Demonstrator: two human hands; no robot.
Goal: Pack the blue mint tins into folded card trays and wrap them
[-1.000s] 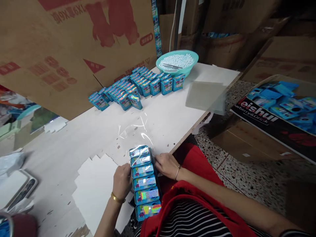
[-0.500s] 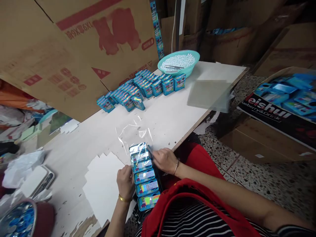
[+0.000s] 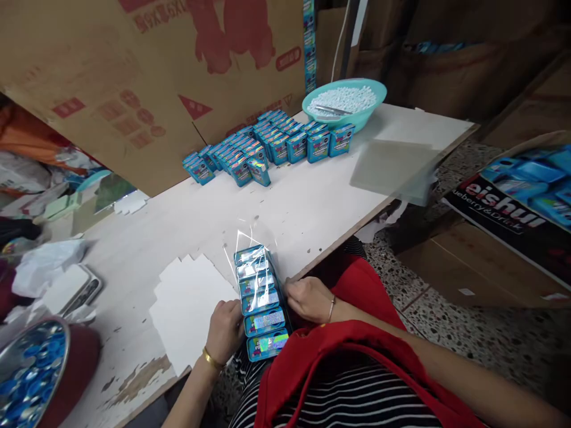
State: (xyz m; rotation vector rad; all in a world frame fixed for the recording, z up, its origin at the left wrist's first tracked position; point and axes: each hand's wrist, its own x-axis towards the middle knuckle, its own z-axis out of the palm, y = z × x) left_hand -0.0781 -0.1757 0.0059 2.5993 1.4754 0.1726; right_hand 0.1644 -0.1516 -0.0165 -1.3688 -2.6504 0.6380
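A row of several small blue tins (image 3: 264, 321) with shiny labels lies at the table's front edge, its near end against my body. A clear plastic bag (image 3: 254, 236) covers the far part of the row, and its closed end stands out past the far tin. At the row's left side, my left hand (image 3: 226, 326) is closed, fingers curled on the bag's edge. My right hand (image 3: 311, 299) pinches the bag's other edge on the right side, slightly apart from the tins. The fingertips of both hands are partly hidden.
Blue packs (image 3: 243, 156) stand in rows before a large cardboard box (image 3: 156, 77). A turquoise bowl (image 3: 362, 119) holds white pellets and a metal tool. White card sheets (image 3: 190, 303) lie left of my hands. A red pot (image 3: 82, 368) of blue pieces stands front left; a carton (image 3: 499, 208) sits right.
The bag has slid nearer to me and covers more of the tins. Both hands have come down along the row towards my body. The view has shifted a little.
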